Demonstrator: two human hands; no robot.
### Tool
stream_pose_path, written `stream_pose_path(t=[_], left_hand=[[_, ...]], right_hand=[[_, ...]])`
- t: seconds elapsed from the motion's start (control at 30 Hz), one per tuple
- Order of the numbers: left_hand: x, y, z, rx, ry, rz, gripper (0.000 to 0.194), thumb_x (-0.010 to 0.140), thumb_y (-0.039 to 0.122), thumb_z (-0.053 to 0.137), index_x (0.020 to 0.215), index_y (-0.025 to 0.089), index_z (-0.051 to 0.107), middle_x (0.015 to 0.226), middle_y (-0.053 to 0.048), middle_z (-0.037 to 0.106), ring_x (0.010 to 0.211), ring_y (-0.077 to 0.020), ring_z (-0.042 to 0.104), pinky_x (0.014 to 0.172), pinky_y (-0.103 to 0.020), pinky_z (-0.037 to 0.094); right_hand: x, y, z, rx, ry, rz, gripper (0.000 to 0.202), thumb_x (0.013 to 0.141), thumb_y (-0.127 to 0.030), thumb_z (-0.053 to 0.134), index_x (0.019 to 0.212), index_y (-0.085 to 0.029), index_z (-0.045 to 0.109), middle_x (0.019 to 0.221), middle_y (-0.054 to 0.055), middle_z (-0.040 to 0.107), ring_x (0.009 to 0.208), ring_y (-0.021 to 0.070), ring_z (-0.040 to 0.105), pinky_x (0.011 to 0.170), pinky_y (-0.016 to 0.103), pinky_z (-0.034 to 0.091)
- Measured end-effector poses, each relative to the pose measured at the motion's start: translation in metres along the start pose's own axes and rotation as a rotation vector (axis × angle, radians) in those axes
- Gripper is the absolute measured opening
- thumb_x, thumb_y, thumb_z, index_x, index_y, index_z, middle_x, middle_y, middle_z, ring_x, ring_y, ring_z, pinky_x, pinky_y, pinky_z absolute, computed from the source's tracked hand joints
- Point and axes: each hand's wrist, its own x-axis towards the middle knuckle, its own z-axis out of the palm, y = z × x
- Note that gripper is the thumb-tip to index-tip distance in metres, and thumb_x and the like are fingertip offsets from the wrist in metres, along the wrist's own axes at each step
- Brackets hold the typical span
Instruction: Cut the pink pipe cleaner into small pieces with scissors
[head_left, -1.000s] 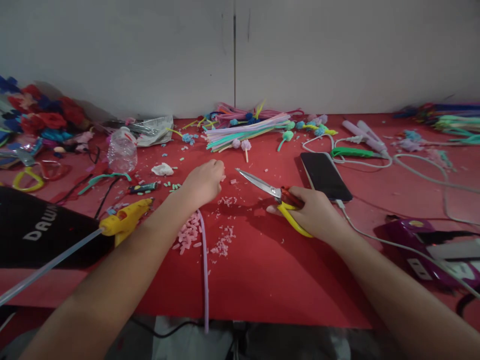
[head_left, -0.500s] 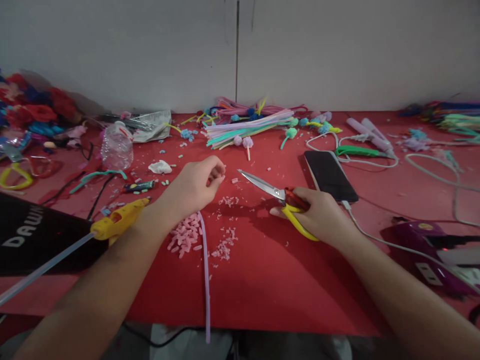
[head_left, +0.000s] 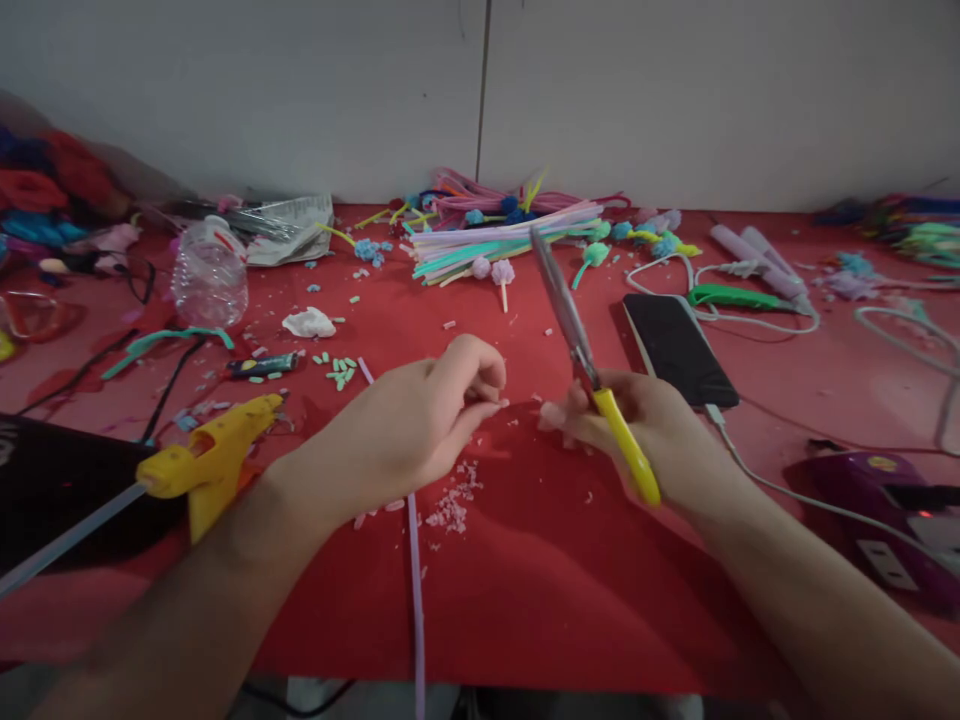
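My left hand (head_left: 420, 425) is closed in a pinch above the red table, thumb and forefinger together. Whatever is between those fingertips is too small to make out. My right hand (head_left: 652, 425) holds scissors (head_left: 564, 310) with yellow and red handles, their blades together and pointing up and away. A lilac pipe cleaner (head_left: 416, 600) passes beneath my left hand and hangs over the table's front edge. Tiny pink clippings (head_left: 455, 505) are scattered beside it. My left hand mostly covers a heap of short pink pieces.
To the left lie a yellow glue gun (head_left: 217, 450), a clear plastic bottle (head_left: 210, 275) and short green pieces (head_left: 341, 373). Bundled pipe cleaners (head_left: 495, 240) lie at the back. A phone (head_left: 679, 350) with its cable and a purple power strip (head_left: 874, 520) are on the right.
My left hand has moved right and a little nearer, covering more of the pink heap. The scissors have swung from pointing left to pointing up and away. The view has shifted slightly.
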Motion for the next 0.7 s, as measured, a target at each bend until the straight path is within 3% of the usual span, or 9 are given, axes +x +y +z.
stream_pose_path(t=[0.07,0.17,0.33,0.5,0.7], left_hand=[[0.0,0.001,0.005,0.003,-0.047,0.019,0.015,0.102,0.024,0.06,0.113,0.025,0.05,0.104,-0.002,0.076,0.1,-0.0196,0.078,0.076,-0.026,0.054],[0.0,0.001,0.01,-0.017,-0.1,0.045,0.017,0.103,0.023,0.058,0.115,0.026,0.047,0.108,-0.001,0.076,0.101,-0.0191,0.078,0.076,-0.026,0.054],[0.002,0.005,0.015,-0.003,-0.134,0.064,0.011,0.104,0.024,0.053,0.114,0.025,0.048,0.11,-0.003,0.076,0.1,-0.0199,0.079,0.074,-0.027,0.054],[0.003,0.008,0.018,-0.029,-0.165,0.029,0.019,0.103,0.018,0.053,0.118,0.027,0.047,0.114,-0.004,0.077,0.107,-0.0193,0.078,0.078,-0.027,0.053],[0.004,0.006,0.014,-0.031,-0.143,0.017,0.018,0.102,0.024,0.062,0.118,0.025,0.053,0.108,-0.001,0.076,0.099,-0.0178,0.076,0.078,-0.027,0.052]], right_hand=[[-0.001,-0.004,0.005,0.216,-0.056,0.078,0.053,0.063,-0.06,0.093,0.072,-0.023,0.055,0.069,0.002,0.065,0.066,0.0178,0.063,0.061,0.029,0.052],[-0.001,-0.01,0.008,0.337,-0.072,0.132,0.052,0.055,-0.046,0.1,0.068,-0.023,0.055,0.075,0.003,0.07,0.071,0.0181,0.066,0.066,0.029,0.054],[-0.002,-0.014,0.01,0.358,-0.084,0.15,0.056,0.053,-0.049,0.1,0.066,-0.024,0.051,0.081,0.005,0.074,0.077,0.0227,0.072,0.072,0.034,0.058],[-0.002,-0.008,0.013,0.391,-0.109,0.137,0.062,0.052,-0.053,0.099,0.069,-0.025,0.047,0.078,0.003,0.073,0.081,0.0241,0.075,0.079,0.037,0.061],[-0.004,-0.008,0.012,0.335,-0.043,0.135,0.051,0.062,-0.044,0.097,0.071,-0.025,0.051,0.077,0.002,0.071,0.076,0.0209,0.073,0.072,0.034,0.059]])
